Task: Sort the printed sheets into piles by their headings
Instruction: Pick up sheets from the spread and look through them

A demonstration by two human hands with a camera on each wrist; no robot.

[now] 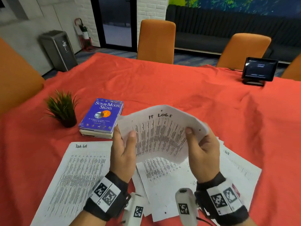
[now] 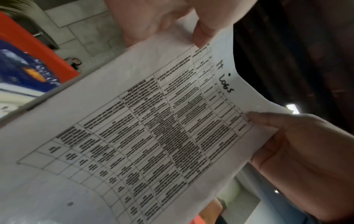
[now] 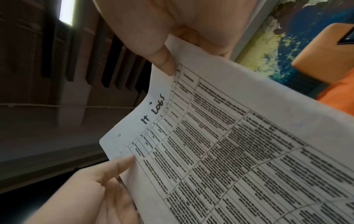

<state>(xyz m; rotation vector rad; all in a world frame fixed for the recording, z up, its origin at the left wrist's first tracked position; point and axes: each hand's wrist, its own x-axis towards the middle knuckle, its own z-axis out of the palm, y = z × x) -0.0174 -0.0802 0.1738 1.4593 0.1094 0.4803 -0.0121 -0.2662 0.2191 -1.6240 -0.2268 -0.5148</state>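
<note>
White printed sheet headed "IT LOGS" (image 1: 160, 134) is pinched at its side edges by left hand (image 1: 123, 150) and right hand (image 1: 202, 152), held aloft. Below left hand, "Task list" sheet (image 1: 78, 176) already laid out; loose unsorted sheets (image 1: 162, 185) remain under both hands. Sorting judged early.

Your left hand (image 2: 153, 19) fills the top of the left wrist view, its thumb (image 2: 203, 34) pressed on the sheet (image 2: 153, 121) near one upper corner. Your right hand (image 2: 298, 151) comes in from the right edge and pinches the sheet's opposite side, thumb on the printed face. The sheet bows between the two hands. It bears a ruled table of small print, with "It Logs" handwritten above it. At far left a blue book (image 2: 21, 68) lies on the red worktop (image 2: 38, 45).
</note>
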